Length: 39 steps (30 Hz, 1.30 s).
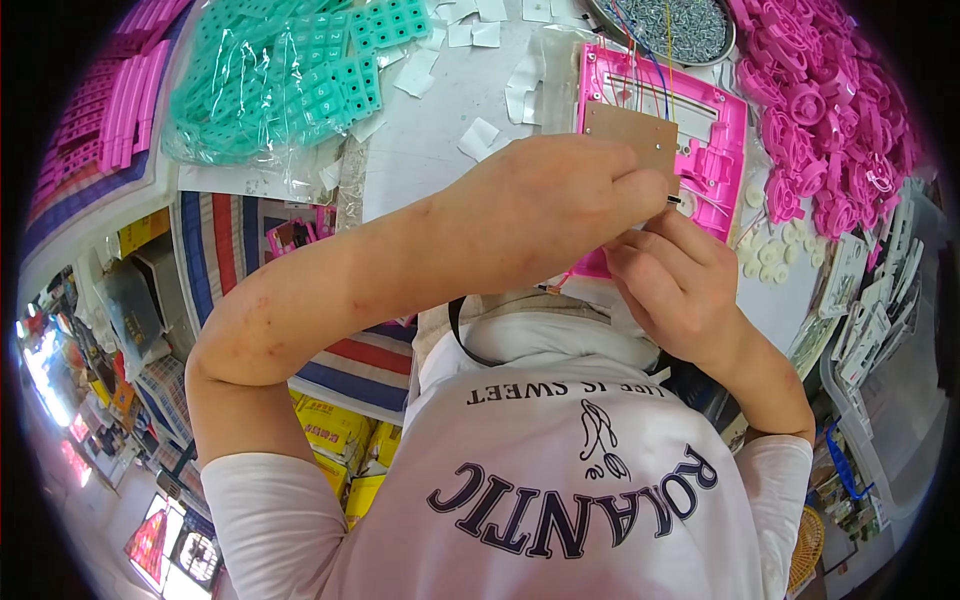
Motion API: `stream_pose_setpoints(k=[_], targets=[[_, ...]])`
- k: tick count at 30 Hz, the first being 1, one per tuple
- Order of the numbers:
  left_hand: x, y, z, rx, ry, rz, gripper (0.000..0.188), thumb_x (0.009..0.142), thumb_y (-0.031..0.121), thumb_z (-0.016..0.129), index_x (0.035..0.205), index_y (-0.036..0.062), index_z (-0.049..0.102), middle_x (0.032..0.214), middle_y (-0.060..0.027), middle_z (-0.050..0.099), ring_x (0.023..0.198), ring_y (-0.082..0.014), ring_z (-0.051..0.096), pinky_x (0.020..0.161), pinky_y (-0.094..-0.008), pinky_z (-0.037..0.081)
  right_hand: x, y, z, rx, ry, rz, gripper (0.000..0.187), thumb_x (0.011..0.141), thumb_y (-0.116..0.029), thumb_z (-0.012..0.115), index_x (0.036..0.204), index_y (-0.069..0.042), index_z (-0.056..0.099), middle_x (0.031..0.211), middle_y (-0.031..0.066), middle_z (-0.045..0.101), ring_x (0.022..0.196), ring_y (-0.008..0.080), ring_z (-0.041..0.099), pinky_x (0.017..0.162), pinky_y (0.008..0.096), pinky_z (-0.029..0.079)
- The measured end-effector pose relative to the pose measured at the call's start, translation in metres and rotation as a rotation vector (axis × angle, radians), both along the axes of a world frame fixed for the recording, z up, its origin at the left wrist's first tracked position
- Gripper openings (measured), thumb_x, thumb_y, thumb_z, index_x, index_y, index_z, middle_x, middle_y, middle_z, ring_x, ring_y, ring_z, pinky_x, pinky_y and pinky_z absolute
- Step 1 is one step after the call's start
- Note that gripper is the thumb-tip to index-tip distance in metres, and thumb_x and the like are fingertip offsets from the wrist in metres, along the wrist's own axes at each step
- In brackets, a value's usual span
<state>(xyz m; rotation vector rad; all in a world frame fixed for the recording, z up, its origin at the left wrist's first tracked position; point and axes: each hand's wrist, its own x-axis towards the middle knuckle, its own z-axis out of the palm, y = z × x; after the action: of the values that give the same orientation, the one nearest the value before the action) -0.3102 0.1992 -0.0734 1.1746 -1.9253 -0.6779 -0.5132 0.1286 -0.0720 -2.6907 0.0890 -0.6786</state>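
Observation:
A brown circuit board with thin coloured wires at its top edge is over a pink plastic housing. My left hand reaches across from the left, fingers curled closed at the board's lower edge and covering part of it. Just below, my right hand has its thumb and fingers pinched together, close against the left fingertips. Whatever lies between the right fingers is hidden. A small black part shows beside the left fingers. Ribs and a slot are visible inside the housing.
A clear bag of teal keypad pieces lies at the far left. A metal bowl of screws stands behind the housing. Pink plastic parts pile up at right, near small white discs. White paper squares are scattered on the table.

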Motion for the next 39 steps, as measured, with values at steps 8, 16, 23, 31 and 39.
stream_pose_setpoints(k=[8, 16, 23, 31, 39], targets=[[-0.002, -0.004, 0.01, 0.313, 0.33, 0.47, 0.02, 0.089, 0.001, 0.068, 0.106, 0.0059, 0.059, 0.086, 0.0004, 0.058, 0.073, -0.0102, 0.057, 0.06, -0.029, 0.045, -0.015, 0.004, 0.033, 0.032, 0.33, 0.034, 0.03, 0.073, -0.014, 0.069, 0.102, -0.005, 0.07, 0.111, 0.0061, 0.073, 0.084, 0.0201, 0.064, 0.061, 0.0277, 0.055], [-0.024, 0.085, 0.003, 0.332, -0.001, 0.554, 0.023, 0.078, 0.012, 0.084, 0.091, 0.0039, 0.067, 0.076, -0.0067, 0.058, 0.064, -0.0193, 0.058, 0.057, -0.033, 0.046, -0.027, -0.011, 0.019, 0.087, 0.139, -0.056, 0.035, 0.069, -0.016, 0.078, 0.102, -0.008, 0.072, 0.107, 0.0056, 0.067, 0.088, 0.0266, 0.059, 0.069, 0.0346, 0.054], [-0.038, 0.095, 0.004, 0.513, 0.262, 0.524, 0.009, 0.082, 0.0, 0.075, 0.083, 0.0006, 0.066, 0.074, -0.0038, 0.057, 0.061, -0.0105, 0.052, 0.053, -0.0281, 0.039, -0.015, -0.004, 0.023, 0.054, 0.209, -0.061, 0.035, 0.072, -0.018, 0.081, 0.104, -0.006, 0.073, 0.098, 0.0051, 0.063, 0.087, 0.0261, 0.058, 0.07, 0.0353, 0.051], [-0.014, 0.079, 0.026, 0.431, 0.438, 0.515, 0.009, 0.087, -0.002, 0.068, 0.082, 0.0019, 0.062, 0.075, -0.0023, 0.056, 0.062, -0.0093, 0.048, 0.054, -0.0252, 0.038, -0.014, 0.002, 0.014, 0.013, 0.254, -0.094, 0.049, 0.077, -0.025, 0.078, 0.121, -0.005, 0.068, 0.098, 0.0046, 0.059, 0.084, 0.025, 0.054, 0.069, 0.0357, 0.046], [-0.015, 0.067, 0.025, 0.49, 0.737, 0.511, 0.009, 0.093, -0.001, 0.063, 0.085, 0.0016, 0.06, 0.076, 0.0019, 0.053, 0.066, -0.0042, 0.045, 0.059, -0.0223, 0.038, -0.01, 0.013, 0.031, -0.012, 0.495, -0.113, 0.063, 0.078, -0.03, 0.078, 0.137, -0.012, 0.062, 0.104, 0.0046, 0.056, 0.092, 0.0249, 0.05, 0.079, 0.0388, 0.045]])
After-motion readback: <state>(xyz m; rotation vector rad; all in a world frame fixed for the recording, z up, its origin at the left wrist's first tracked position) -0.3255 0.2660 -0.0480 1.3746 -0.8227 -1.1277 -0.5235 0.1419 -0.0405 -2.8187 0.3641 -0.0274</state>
